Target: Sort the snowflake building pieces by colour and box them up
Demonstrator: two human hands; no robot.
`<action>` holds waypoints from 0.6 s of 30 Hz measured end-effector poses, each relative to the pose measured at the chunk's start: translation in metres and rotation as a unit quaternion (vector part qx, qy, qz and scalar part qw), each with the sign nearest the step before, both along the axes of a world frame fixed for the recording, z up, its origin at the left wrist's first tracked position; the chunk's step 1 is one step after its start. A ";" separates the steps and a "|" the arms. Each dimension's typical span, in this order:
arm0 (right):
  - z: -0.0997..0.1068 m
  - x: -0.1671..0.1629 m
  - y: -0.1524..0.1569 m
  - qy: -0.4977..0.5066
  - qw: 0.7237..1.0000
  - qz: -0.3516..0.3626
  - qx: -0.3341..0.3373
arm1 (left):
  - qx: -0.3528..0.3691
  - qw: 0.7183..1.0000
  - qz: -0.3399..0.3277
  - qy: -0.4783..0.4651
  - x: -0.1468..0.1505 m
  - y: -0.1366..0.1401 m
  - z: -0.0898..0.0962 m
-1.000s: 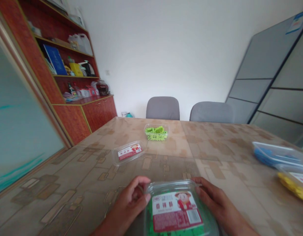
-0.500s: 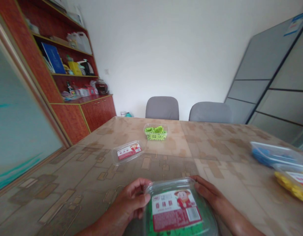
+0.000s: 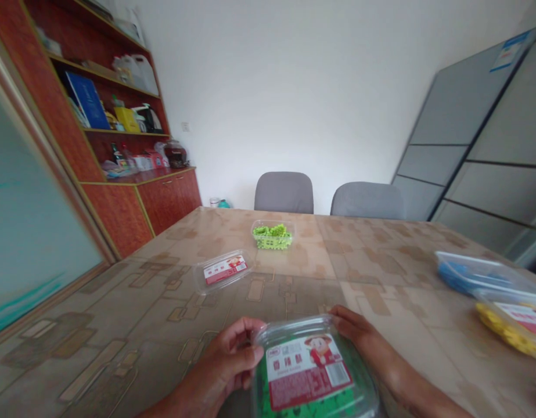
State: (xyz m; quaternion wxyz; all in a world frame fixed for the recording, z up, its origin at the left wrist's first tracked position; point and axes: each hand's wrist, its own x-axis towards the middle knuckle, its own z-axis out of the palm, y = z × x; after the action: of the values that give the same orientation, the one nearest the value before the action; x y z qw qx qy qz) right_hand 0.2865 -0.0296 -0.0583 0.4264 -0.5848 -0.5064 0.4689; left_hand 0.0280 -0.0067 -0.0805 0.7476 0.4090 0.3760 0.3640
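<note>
A clear plastic container (image 3: 310,371) with a closed lid and a red-and-white label is close in front of me, with green pieces showing inside. My left hand (image 3: 235,354) grips its left side, thumb on the lid's rim and fingers curled around the far left corner. At the far right corner, my right hand (image 3: 352,328) lies along the rim with its fingers bent over the edge; its thumb is hidden. Beyond the container, a separate clear lid (image 3: 224,270) with the same kind of label lies on the table. Farther back stands an open clear container (image 3: 273,237) of light-green pieces.
On the right of the patterned table (image 3: 163,331) are a container with blue pieces (image 3: 472,276) and a labelled one with yellow pieces (image 3: 505,328). Two grey chairs (image 3: 284,191) stand behind the table. A reddish wooden cabinet (image 3: 169,200) is at the left.
My right hand has shifted slightly up and left along the container's far right rim. My left hand keeps its grip. The view has turned slightly to the right.
</note>
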 end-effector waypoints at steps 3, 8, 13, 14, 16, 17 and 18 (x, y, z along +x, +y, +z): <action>-0.006 -0.002 0.003 -0.037 0.999 -0.016 0.020 | 0.013 1.000 0.001 -0.002 0.001 -0.001 -0.002; -0.010 -0.005 0.005 -0.035 0.999 0.009 0.036 | 0.010 1.000 -0.002 -0.008 -0.001 0.000 -0.008; -0.018 -0.005 0.008 0.073 0.997 0.037 0.017 | -0.056 0.998 -0.002 -0.032 -0.003 0.002 -0.010; -0.021 -0.005 0.009 0.090 0.995 0.036 0.012 | -0.069 0.997 -0.001 -0.038 -0.003 0.002 -0.009; -0.024 -0.005 0.010 0.115 0.993 0.030 0.002 | -0.081 0.995 -0.001 -0.054 -0.003 0.002 -0.008; -0.025 -0.005 0.011 0.122 0.992 0.028 -0.002 | -0.082 0.995 -0.002 -0.061 -0.003 0.003 -0.008; -0.026 -0.005 0.011 0.128 0.991 0.028 -0.004 | -0.082 0.994 -0.003 -0.066 -0.002 0.004 -0.008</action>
State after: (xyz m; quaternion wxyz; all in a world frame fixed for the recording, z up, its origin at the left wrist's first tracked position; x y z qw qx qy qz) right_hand 0.2818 -0.0186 -0.0839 0.4718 -0.5075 -0.4617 0.5538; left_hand 0.0256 -0.0031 -0.0889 0.8027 0.3228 0.3532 0.3559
